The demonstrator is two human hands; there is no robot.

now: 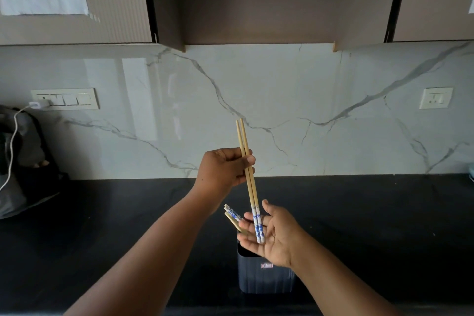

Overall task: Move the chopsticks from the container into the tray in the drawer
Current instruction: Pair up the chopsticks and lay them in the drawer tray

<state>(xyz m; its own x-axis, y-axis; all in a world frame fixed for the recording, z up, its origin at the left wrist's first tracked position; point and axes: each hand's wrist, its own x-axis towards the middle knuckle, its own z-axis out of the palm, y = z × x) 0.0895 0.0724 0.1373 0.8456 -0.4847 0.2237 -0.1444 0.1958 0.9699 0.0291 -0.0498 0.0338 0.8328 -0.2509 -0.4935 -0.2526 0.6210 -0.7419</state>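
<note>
My left hand point(225, 168) grips a pair of wooden chopsticks point(246, 161) near their middle and holds them almost upright above the counter. Their blue-and-white patterned ends rest against the open palm of my right hand point(273, 235), whose fingers are spread. Just below that hand stands a dark ribbed container point(265, 277) on the black counter. More chopsticks point(233, 215) with the same patterned ends stick out of it to the left, partly hidden behind my right fingers. No drawer or tray is in view.
The black countertop point(128, 226) runs along a marble-look wall. A dark bag point(23, 159) with a white charging cable sits at the far left. Switch plates are on the wall at left point(65, 99) and right point(435, 98). Upper cabinets hang overhead.
</note>
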